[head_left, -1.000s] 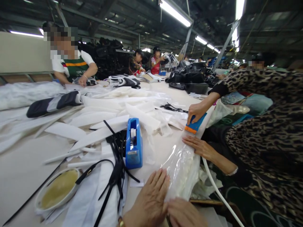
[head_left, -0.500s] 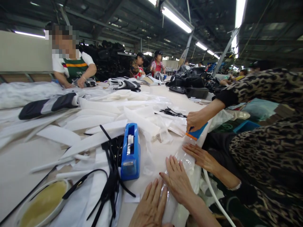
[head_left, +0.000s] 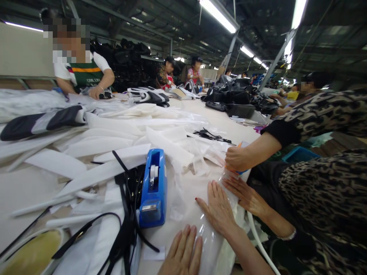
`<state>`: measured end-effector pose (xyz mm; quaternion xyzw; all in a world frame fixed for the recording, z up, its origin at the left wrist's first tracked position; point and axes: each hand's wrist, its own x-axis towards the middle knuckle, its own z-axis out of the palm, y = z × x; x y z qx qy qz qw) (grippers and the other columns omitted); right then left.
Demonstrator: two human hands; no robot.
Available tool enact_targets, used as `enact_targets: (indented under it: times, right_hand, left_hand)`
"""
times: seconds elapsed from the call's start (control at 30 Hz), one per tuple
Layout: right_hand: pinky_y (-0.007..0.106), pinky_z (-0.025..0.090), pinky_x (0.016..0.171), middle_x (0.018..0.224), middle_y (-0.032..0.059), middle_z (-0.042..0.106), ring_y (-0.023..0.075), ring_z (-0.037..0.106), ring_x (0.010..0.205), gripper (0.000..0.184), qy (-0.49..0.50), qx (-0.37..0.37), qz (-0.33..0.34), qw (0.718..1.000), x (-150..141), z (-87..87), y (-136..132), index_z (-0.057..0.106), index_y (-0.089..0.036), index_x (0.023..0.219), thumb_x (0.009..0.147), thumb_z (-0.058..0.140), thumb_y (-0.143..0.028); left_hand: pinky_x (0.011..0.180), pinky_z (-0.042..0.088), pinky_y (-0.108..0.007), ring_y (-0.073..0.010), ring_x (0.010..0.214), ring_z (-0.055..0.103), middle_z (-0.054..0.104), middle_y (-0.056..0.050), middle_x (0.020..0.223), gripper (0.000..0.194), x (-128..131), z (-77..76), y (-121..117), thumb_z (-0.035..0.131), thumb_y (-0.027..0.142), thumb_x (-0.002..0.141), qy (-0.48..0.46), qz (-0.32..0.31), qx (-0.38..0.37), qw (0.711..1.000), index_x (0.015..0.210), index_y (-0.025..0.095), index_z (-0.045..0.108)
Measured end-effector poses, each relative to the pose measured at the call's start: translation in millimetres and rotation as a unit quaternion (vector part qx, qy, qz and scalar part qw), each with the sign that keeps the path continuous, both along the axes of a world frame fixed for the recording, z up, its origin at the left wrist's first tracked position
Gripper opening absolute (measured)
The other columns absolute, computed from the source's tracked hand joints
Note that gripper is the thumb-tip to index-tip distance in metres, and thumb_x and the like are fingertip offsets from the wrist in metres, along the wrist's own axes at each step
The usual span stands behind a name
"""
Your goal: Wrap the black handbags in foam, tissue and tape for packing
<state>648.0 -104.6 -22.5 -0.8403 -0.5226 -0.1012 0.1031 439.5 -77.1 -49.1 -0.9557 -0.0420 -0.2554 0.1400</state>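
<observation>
While flat and outstretched, right hand (head_left: 220,212) on clear plastic (head_left: 210,237).

A broad, cream-coloured, flat-topped table (head_left: 210,120) stretches away beneath a high, dark roof (head_left: 259,23), which seems to be ribbed sheeting, though the dimness makes that hard to tell. Long, white, glowing tube lights (head_left: 219,16) recede overhead in lines, near slanted grey metal posts (head_left: 276,62). At the left stands a flat, pale beige panel (head_left: 23,51) behind the table.
</observation>
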Motion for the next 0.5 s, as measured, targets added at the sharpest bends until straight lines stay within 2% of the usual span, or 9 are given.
enact_targets:
  times: [0.23,0.5]
  right_hand:
    - [0.051,0.026,0.106,0.141,0.0290,0.032,0.0359,0.031,0.131,0.086,0.003,-0.028,-0.007,1.000,-3,8.1,1,0.037,0.006,0.134,0.088,0.021,-0.065]
    - [0.049,0.025,0.107,0.141,0.0288,0.032,0.0348,0.031,0.132,0.083,-0.007,-0.045,-0.012,0.999,-4,10.2,1,0.036,0.006,0.134,0.088,0.026,-0.063]
  left_hand:
    - [0.081,0.051,-0.034,-0.0243,0.100,0.064,0.067,-0.009,0.111,0.034,5,16.2,0,0.036,0.014,0.087,0.002,0.004,0.055,0.998,0.116,0.012,0.054]
    - [0.087,0.045,-0.035,-0.0245,0.104,0.060,0.065,-0.010,0.113,0.039,3,11.3,0,0.036,0.010,0.084,-0.002,0.012,0.052,0.999,0.120,0.011,0.051]
